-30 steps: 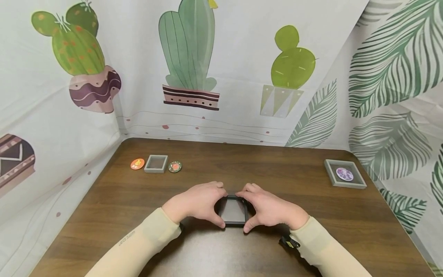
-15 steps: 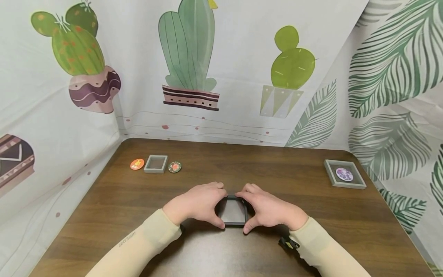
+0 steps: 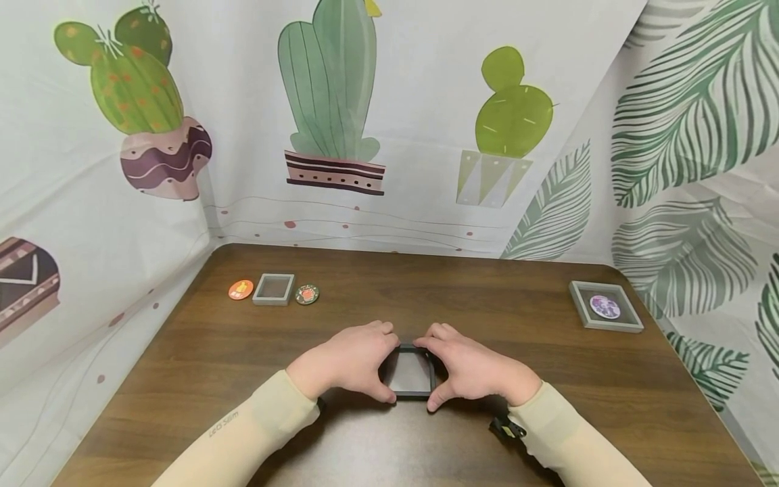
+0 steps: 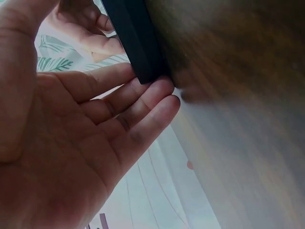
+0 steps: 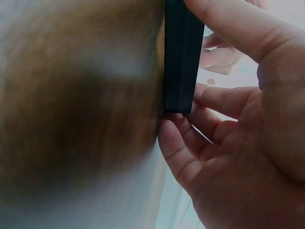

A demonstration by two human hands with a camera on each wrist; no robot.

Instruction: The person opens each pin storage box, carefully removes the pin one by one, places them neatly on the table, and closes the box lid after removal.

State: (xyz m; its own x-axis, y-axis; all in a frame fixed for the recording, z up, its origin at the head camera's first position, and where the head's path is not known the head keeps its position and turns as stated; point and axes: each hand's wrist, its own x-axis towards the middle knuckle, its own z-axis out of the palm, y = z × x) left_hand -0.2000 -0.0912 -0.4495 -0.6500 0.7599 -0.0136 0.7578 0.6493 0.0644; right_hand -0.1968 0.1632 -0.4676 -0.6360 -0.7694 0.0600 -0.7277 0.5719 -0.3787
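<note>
A small black square display frame (image 3: 414,394) with a see-through middle lies at the centre front of the table. My left hand (image 3: 356,360) grips its left side, thumb at the near corner and fingers at the far one. Mirroring that, my right hand (image 3: 471,366) holds the right side by its near and far corners. In the left wrist view, fingertips touch the end of the black frame (image 4: 136,43) close to the tabletop. The right wrist view has the frame's black edge (image 5: 182,62) between thumb and fingers, low against the wood.
Back left on the brown table (image 3: 426,291) are an orange round token (image 3: 241,290), a grey square frame (image 3: 274,302) and a dark green token (image 3: 307,294). A larger grey frame (image 3: 615,326) holding a purple token (image 3: 605,307) lies at the right. Printed cloth (image 3: 420,122) hangs behind.
</note>
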